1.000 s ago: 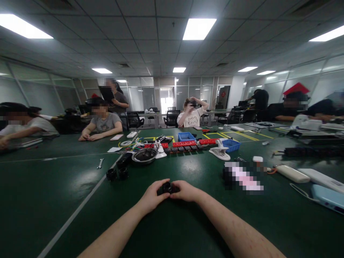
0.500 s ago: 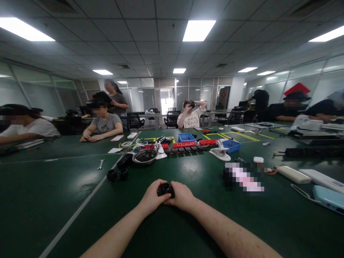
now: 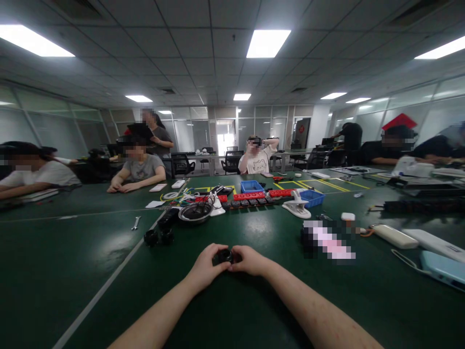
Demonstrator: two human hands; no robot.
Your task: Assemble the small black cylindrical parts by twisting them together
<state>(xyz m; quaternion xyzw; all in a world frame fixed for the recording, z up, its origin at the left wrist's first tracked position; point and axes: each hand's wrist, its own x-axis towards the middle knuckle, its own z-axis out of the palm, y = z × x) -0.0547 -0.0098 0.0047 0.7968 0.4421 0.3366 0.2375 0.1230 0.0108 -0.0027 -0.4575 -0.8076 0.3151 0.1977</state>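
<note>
A small round black part [image 3: 224,255] rests low over the green table [image 3: 90,252], gripped from both sides. My left hand [image 3: 205,264] curls round its left side with the fingers closed. My right hand [image 3: 248,260] pinches it from the right, thumb and fingers pressed onto it. Most of the part is hidden between the fingers. Two similar small black parts [image 3: 159,236] lie on the table to the far left of my hands.
A metal bowl [image 3: 195,211], red and blue trays [image 3: 252,189], a white clamp-like tool [image 3: 298,205], a spanner [image 3: 135,222], power banks [image 3: 394,236] and cables lie further out. Several people sit or stand round the far edges.
My hands stay in the same spot on the black part; the right fingers have shifted slightly round it. A person across the table has both arms raised to the head.
</note>
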